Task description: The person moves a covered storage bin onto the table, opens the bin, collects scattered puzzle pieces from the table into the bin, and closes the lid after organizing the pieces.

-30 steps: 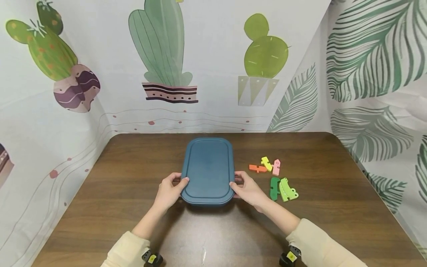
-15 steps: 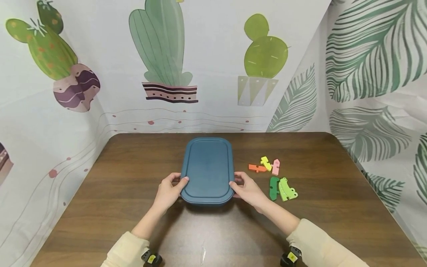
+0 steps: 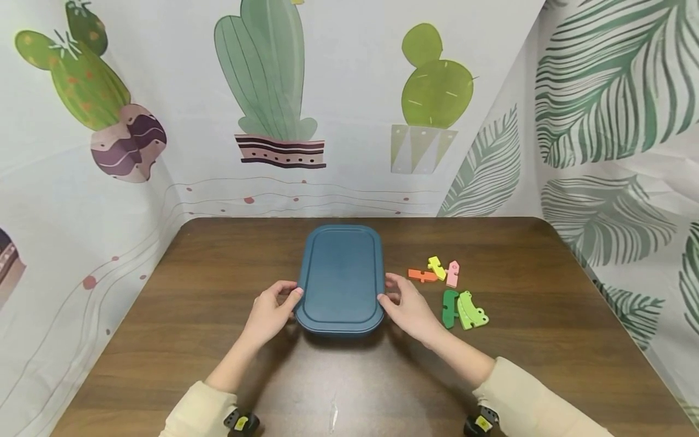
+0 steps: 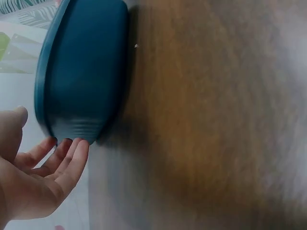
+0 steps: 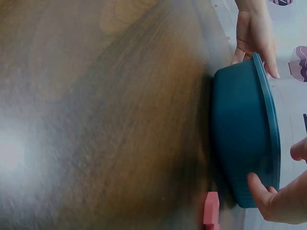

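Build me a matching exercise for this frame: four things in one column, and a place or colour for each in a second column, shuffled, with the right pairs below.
Things:
1. blue box
2. left hand
3. orange piece
4. pink piece

Places:
A. lies flat on the table, just left of the yellow piece
B. stands in the middle of the table, lid on
C. lies right of the yellow piece, above the green pieces
D. touches the near left corner of the box

Pairs: 1-B, 2-D, 3-A, 4-C
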Motion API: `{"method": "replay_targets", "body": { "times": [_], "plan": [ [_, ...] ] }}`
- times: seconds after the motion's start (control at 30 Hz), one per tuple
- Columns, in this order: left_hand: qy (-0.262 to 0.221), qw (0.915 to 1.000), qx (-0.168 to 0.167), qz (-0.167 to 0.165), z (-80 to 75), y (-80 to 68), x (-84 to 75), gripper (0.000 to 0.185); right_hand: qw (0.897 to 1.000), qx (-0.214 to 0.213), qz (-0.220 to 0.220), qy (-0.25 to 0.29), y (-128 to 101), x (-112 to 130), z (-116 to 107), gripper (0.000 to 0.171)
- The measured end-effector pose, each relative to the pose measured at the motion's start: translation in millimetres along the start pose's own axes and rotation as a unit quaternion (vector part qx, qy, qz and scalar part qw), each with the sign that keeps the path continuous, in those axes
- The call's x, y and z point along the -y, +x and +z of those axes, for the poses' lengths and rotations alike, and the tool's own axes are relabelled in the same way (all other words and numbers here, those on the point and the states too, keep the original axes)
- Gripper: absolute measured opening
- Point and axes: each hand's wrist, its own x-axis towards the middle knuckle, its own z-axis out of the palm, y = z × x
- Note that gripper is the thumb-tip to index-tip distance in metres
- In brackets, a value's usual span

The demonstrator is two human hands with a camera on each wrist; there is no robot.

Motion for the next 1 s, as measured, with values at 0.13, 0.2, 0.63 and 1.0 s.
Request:
{"method": "replay_targets", "body": {
  "times": [0.13, 0.2, 0.63, 1.0],
  "plan": [
    [0.04, 0.9983, -0.015, 0.041, -9.2, -1.6, -3.9, 0.034, 0.998, -0.01, -0.026, -0.051, 0, 1, -5, 0.048],
    [0.058, 0.9958, -0.022, 0.067, -12.9, -2.8, -7.1, 0.032, 0.997, -0.01, -0.038, -0.067, 0, 1, -6, 0.045],
    [0.221, 0.9443, -0.028, 0.242, -18.4, -14.4, -23.5, 0.038, 0.971, -0.017, -0.187, -0.15, -5, 5, -10, 0.039],
    [0.327, 0.8781, 0.021, 0.349, -15.1, -21.7, -29.2, 0.051, 0.912, 0.009, -0.314, -0.264, -10, 6, -11, 0.04]
  ]
}}
